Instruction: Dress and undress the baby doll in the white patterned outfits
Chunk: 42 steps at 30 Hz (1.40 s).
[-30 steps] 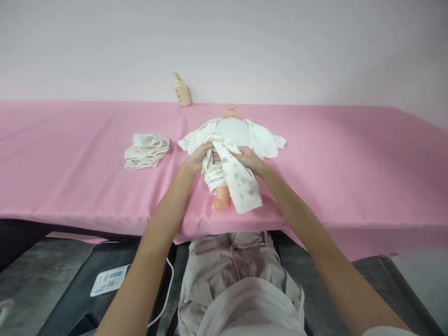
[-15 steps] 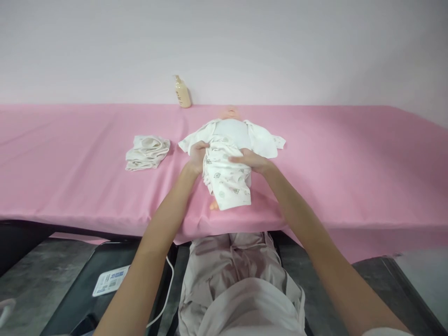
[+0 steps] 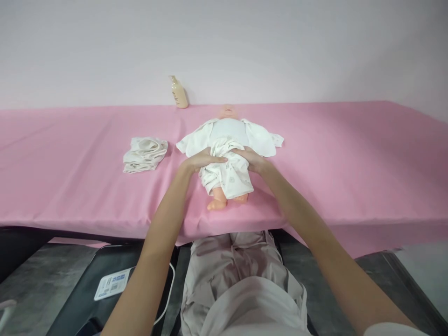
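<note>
On pink cloth (image 3: pixel 332 163): a doll (image 3: pixel 229 129) shows both feet (image 3: pixel 217 204), where one peeked earlier.
Left hand (image 3: pixel 202 159): pinching white pants (image 3: pixel 235 179).
Right hand (image 3: pixel 253 159): pinching their opposite side.

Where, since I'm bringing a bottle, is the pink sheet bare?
Bare sheet: right of the white jacket, and left of the folded cloth. Crowded: the middle, where left hand and right hand hold bunched cloth at the doll's legs.

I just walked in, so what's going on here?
A person's left hand and right hand hold a white garment bunched over the legs of a doll. Both feet show below it. The doll lies on a pink sheet, with folded cloth to the left and a bottle near the wall.
</note>
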Each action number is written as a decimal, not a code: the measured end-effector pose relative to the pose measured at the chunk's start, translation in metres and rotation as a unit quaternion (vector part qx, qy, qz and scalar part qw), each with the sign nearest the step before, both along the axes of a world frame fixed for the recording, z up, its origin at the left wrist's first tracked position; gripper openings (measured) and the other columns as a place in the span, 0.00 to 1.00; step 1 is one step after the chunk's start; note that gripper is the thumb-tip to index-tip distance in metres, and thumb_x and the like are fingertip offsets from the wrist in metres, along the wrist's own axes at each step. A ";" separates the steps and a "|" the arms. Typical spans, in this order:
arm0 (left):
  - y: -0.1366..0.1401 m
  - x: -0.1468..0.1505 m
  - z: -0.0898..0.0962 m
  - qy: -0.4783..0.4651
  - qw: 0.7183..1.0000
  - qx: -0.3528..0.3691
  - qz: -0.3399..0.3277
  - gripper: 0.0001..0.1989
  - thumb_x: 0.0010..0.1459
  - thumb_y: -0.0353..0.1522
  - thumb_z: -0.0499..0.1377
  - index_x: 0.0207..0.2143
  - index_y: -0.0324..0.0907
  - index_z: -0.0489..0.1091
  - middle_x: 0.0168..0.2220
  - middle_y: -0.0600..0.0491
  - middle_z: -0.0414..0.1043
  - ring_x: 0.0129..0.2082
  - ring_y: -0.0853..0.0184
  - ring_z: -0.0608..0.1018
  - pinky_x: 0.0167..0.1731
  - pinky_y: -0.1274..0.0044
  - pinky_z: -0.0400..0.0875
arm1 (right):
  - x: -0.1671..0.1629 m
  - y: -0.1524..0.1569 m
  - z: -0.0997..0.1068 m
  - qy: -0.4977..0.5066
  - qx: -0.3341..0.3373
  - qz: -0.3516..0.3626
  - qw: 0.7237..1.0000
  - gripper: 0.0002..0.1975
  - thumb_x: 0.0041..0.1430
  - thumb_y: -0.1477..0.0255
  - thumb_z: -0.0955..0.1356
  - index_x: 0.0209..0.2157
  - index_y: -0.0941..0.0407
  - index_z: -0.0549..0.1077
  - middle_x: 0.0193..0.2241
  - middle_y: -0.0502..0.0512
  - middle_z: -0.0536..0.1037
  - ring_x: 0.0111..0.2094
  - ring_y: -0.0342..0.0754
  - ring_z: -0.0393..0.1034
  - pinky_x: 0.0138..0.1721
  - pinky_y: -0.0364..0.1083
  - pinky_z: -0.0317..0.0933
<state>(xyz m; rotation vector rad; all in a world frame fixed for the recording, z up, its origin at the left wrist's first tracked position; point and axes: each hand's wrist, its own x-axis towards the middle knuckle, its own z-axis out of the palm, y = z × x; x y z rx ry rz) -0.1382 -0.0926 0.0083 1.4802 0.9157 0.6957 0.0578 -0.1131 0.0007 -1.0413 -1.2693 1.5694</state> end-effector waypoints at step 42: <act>0.012 -0.002 -0.022 -0.140 0.986 -0.084 -0.014 0.21 0.48 0.38 0.65 0.44 0.36 0.73 0.40 0.45 0.78 0.43 0.59 0.79 0.45 0.72 0.73 | -0.001 -0.002 -0.002 0.153 -0.046 0.093 0.983 0.16 0.55 0.79 0.67 0.47 0.63 0.69 0.42 0.60 0.78 0.45 0.52 0.73 0.51 0.53 0.66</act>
